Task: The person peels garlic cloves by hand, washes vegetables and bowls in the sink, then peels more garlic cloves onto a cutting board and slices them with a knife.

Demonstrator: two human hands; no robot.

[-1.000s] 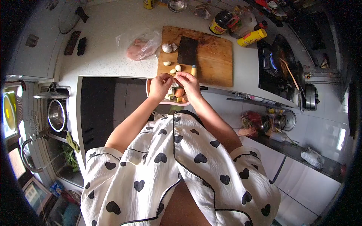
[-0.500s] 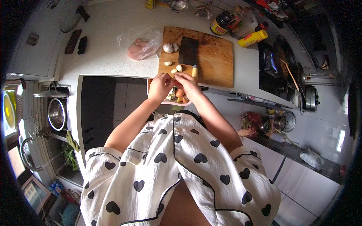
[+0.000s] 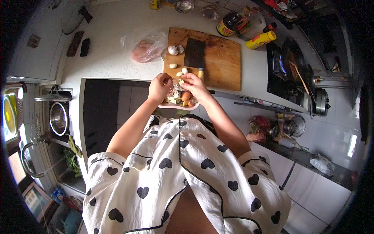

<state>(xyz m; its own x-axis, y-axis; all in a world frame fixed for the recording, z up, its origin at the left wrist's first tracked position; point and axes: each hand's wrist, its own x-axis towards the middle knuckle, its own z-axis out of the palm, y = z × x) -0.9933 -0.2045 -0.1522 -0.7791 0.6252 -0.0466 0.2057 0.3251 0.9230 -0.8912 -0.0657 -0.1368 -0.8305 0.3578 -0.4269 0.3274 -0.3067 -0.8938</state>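
My right hand [image 3: 193, 84] pinches a pale garlic clove [image 3: 181, 82] above the scrap bin. My left hand [image 3: 160, 87] is closed beside it, a little apart; what its fingers hold is too small to name. Below both hands the pink-rimmed bin [image 3: 171, 106] contains eggshells [image 3: 186, 96] and pale peelings. Several peeled cloves [image 3: 184, 70] lie on the wooden cutting board [image 3: 224, 58] near its front left corner. Behind them sits a garlic bulb [image 3: 172, 50]. A cleaver [image 3: 194, 52] with a dark blade rests on the board, its handle toward me.
Left of the board, a clear plastic bag [image 3: 144, 50] holds pink meat. Bottles, among them a yellow one [image 3: 261, 39], stand at the back right. A wok [image 3: 293, 58] with a wooden utensil is on the stove at the right. A sink [image 3: 70, 163] is at the left.
My hands have parted, the left one moving left. The clove between my right fingers now shows, and more of the bin's contents is visible.
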